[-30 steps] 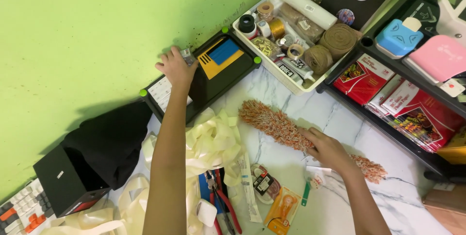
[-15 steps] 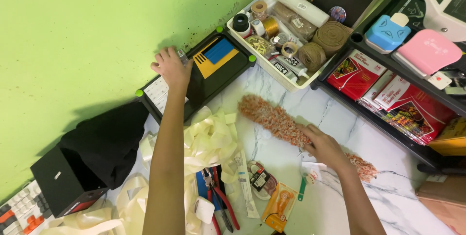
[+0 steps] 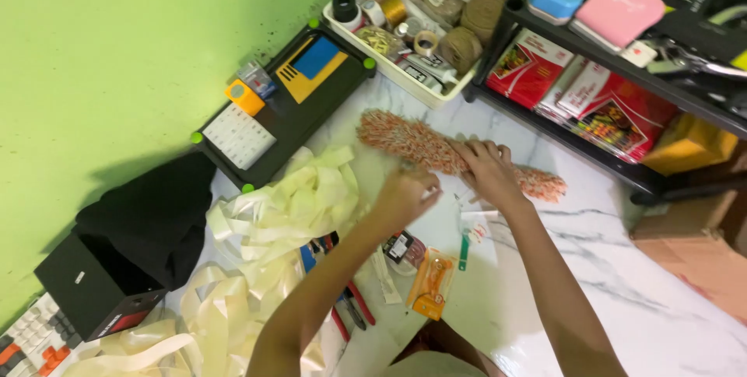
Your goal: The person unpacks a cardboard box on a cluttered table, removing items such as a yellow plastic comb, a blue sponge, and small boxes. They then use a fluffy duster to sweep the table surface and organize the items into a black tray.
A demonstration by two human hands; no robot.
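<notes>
Both my hands meet at the fluffy orange-and-white duster [image 3: 405, 142] lying slantwise on the white marble table [image 3: 669, 322]. My right hand [image 3: 488, 171] lies over its middle, fingers curled down around the fibres, gripping it. My left hand [image 3: 405, 194] is loosely closed just beside its near edge; whether it pinches any fibres I cannot tell.

A heap of cream ribbon [image 3: 296, 198] crowds the table to my left, running under my left forearm. Close below my hands lie an orange packaged tool [image 3: 433, 284], a green-handled tool [image 3: 464, 251] and red-handled pliers [image 3: 354, 303]. Beyond the duster sits a black tray [image 3: 292, 116] with a white keypad, an orange block and a blue-and-yellow card, then a white bin [image 3: 420, 85] full of twine spools and tape rolls. To my right a black shelf [image 3: 599, 54] holds red packets, with a pink box and a blue punch on top. A black box [image 3: 89, 287] under black cloth stands far left.
</notes>
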